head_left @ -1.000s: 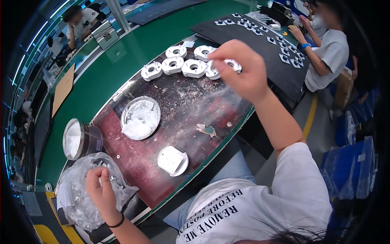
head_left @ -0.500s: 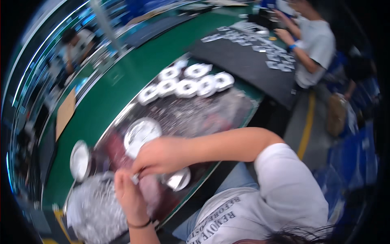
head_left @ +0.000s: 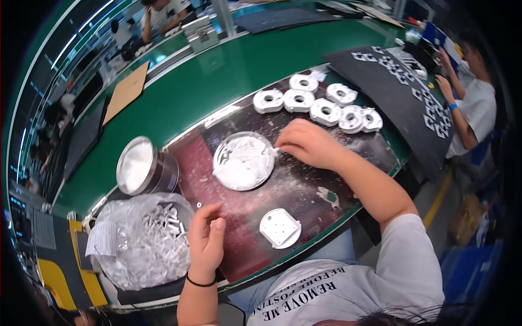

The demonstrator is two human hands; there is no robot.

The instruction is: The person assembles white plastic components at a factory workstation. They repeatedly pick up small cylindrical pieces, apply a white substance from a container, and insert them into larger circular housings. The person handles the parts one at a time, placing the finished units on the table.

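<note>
My right hand [head_left: 309, 144] is closed in a pinch on a small white part [head_left: 277, 151], at the right rim of a round dish of white paste [head_left: 244, 165]. My left hand [head_left: 206, 239] is beside the clear plastic bag [head_left: 128, 255] of small white parts, fingers loosely curled and thumb apart, with nothing visible in it. A flat white housing [head_left: 280, 228] with a rounded edge and small holes lies on the worn dark-red board between my hands. A tiny white ring [head_left: 199, 205] rests just above my left fingertips.
An open tin [head_left: 147, 167] with white contents tilts at the left. Several white ring-shaped housings [head_left: 298, 100] are grouped at the board's far edge. Beyond them, a black mat [head_left: 375, 81] holds rows of small parts, with a co-worker [head_left: 473, 98] at its right.
My hands have moved apart from where they met over the board. The right hand is now by the dish, the left by the bag. The view has shifted, and the flat housing shows fully.
</note>
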